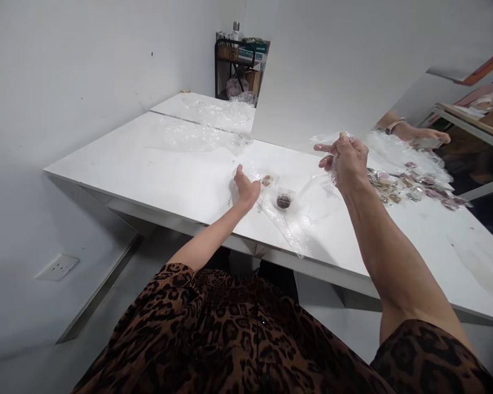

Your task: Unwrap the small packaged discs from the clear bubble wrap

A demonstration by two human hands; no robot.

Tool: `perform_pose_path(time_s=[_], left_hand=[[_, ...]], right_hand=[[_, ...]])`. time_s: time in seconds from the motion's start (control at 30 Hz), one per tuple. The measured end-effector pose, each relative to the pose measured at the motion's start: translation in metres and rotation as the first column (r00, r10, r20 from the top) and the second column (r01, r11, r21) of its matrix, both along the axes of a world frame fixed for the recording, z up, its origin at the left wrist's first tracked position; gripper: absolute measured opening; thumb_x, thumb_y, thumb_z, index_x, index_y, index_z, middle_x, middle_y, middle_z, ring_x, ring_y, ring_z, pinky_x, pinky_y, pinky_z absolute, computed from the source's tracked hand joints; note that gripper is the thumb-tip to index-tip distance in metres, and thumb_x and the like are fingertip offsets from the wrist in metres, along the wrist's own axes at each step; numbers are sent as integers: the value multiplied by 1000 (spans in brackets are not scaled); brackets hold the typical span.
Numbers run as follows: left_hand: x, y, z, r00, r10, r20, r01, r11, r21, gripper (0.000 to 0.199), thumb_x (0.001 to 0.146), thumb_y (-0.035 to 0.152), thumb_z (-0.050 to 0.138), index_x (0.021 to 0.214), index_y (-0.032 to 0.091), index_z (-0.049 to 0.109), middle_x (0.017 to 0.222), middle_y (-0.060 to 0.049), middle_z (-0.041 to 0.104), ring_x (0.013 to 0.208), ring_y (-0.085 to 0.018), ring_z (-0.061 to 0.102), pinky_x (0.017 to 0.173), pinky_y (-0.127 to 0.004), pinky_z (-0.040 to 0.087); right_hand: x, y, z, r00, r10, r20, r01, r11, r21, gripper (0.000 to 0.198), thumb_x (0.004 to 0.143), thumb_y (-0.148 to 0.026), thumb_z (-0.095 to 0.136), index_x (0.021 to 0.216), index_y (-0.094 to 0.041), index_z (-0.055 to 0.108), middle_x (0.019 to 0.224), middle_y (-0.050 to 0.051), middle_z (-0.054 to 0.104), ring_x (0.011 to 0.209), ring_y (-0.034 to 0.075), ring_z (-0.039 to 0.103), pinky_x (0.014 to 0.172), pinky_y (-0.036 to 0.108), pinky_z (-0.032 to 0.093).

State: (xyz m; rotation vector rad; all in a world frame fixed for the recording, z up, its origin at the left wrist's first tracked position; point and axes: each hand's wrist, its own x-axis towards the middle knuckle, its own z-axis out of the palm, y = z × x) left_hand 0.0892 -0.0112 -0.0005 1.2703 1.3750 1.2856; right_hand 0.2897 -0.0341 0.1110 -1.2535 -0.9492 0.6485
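Note:
Just above the white tabletop [148, 158], my left hand [247, 189] has one digit stretched out and apart; its other fingers are partly hidden, and no held thing shows. Close beside it lie a small pale, brownish round piece [267, 180] and a dark brown, ridged round piece [284, 201], with clear plastic film [281, 224] around them. My right hand [350, 161] is raised over the table, thumb and forefinger pinched together on thin clear plastic film [322, 191], with other fingers stretched out to the left. What lies inside that pinch is too small to make out.
Several small wrapped pieces [414, 186] are heaped at the right. Another person's hand [425, 135] with a wristband is beyond them. Crumpled clear plastic [205, 134] lies at the back left. A white panel [337, 71] stands behind the table; a black shelf cart [235, 60] is farther back.

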Motion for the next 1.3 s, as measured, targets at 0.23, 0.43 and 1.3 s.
perform_pose_path(time_s=[0.23,0.43,1.3], left_hand=[[21,-28,5,480,-396,-783,674,738,39,44,101,47,50,131,20,65,140,-11,63,138,-31,48,116,-47,37],[31,-38,-1,309,-333,-891,691,723,-30,56,100,42,51,147,12,49,142,-18,61,134,-34,52,111,-47,38],[44,35,13,395,-447,-803,608,782,-136,60,88,39,66,143,18,52,143,-17,57,128,-34,58,104,-43,47]], right_hand=[[1,0,-6,998,50,-28,-50,999,-10,31,98,-49,60,84,-25,47,78,2,74,42,11,51,36,24,29],[9,-12,-13,999,-14,-32,13,1000,-15,28,104,-40,53,82,-24,45,82,5,76,41,9,49,36,23,26],[39,-71,-82,985,-98,-143,79,988,-130,44,91,-55,70,77,-22,44,73,2,75,35,8,52,30,18,28]])
